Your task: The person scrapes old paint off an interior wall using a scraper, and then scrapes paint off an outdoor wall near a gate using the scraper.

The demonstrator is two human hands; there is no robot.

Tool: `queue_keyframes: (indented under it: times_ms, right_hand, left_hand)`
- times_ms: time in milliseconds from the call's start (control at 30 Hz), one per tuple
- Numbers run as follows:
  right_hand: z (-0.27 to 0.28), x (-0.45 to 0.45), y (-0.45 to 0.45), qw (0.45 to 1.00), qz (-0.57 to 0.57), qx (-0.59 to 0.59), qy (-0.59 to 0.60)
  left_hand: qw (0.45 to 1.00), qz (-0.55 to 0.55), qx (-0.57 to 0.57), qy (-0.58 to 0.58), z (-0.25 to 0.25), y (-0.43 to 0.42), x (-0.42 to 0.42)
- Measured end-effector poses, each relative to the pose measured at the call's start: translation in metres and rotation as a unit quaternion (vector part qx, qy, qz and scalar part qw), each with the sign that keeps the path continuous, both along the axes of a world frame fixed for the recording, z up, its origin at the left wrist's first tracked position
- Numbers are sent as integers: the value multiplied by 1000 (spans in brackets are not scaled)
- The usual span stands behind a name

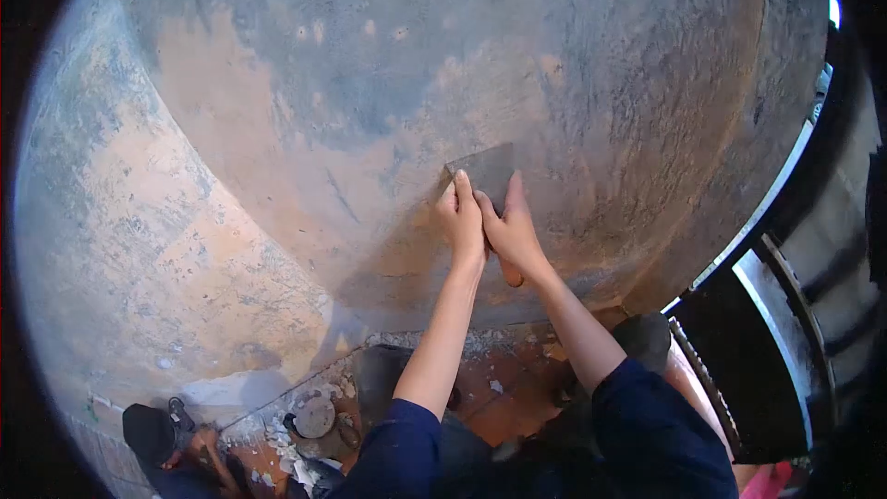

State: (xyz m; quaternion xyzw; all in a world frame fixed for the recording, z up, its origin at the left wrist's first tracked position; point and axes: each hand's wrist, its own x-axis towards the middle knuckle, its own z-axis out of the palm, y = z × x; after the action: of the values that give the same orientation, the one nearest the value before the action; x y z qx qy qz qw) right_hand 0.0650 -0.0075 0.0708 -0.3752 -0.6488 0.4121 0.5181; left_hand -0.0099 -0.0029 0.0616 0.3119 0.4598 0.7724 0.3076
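Note:
Both my hands are on one flat metal scraper point(494, 169), whose blade lies against the patchy grey and tan wall point(351, 120). My left hand point(464, 222) is closed at the blade's left side, with a finger stretched up along it. My right hand point(514, 229) wraps round the tool from the right, and the end of an orange-brown handle point(511, 273) shows below it. The hands touch each other at the wrists and palms. Bare tan patches and grey coating show on the wall around the blade.
At the lower left a person in a dark cap point(151, 434) crouches by the adjoining wall point(185, 249). Near them a round container point(315, 416) stands among pale debris on the reddish tiled floor point(499, 397). Dark panels point(748, 360) are at the right.

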Motion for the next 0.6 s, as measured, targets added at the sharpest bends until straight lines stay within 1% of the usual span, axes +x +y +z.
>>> queue_keyframes:
  times_ms: [67, 100, 133, 167, 200, 233, 267, 300, 333, 367, 433, 467, 500, 533, 567, 600]
  right_hand:
    - [-11, 1, -1, 1000, 1, 7, 0]
    - [-22, 5, -3, 999, 32, 13, 6]
    - [-36, 11, -5, 998, 62, 19, 11]
    - [-56, 19, -9, 995, 104, -14, 3]
    - [-77, 31, -19, 988, 145, -48, -5]
    - [-99, 51, -48, 962, 183, -199, 26]
    - [-115, 66, -70, 914, 211, -340, 60]
    - [-133, 76, -88, 911, 209, -351, 52]
    - [-155, 84, -102, 873, 237, -424, 37]
    - [-173, 93, -113, 829, 262, -494, 23]
    - [-198, 109, -135, 819, 260, -510, 29]
    - [-204, 116, -145, 818, 265, -509, 42]
    - [-205, 119, -151, 839, 244, -486, -7]
    - [-199, 118, -156, 866, 208, -449, -70]
    - [-242, 124, -151, 919, 161, -334, -131]
    - [-222, 124, -153, 913, 118, -338, -194]
  left_hand:
    - [999, -28, -3, -29, -7, -7, 0]
    - [999, -27, -3, -29, -15, -13, 1]
    - [998, -32, -33, -37, -27, -23, 3]
    - [996, -37, -63, -45, -42, -35, 6]
    - [990, -56, -87, -98, -67, -49, 9]
    - [977, -71, -119, -160, -102, -71, 15]
    - [975, -69, -127, -168, -130, -82, 15]
    - [958, -82, -164, -222, -160, -92, 15]
    - [935, -96, -202, -277, -189, -100, 15]
    - [929, -94, -212, -290, -214, -105, 13]
    - [900, -184, -336, -209, -257, -127, 12]
    - [901, -173, -364, -162, -263, -139, 16]
    - [897, -164, -393, -117, -267, -147, 20]
    - [905, -154, -397, -5, -267, -153, 21]
    - [902, -144, -393, 110, -265, -154, 19]
    - [863, -158, -429, 216, -266, -152, 15]
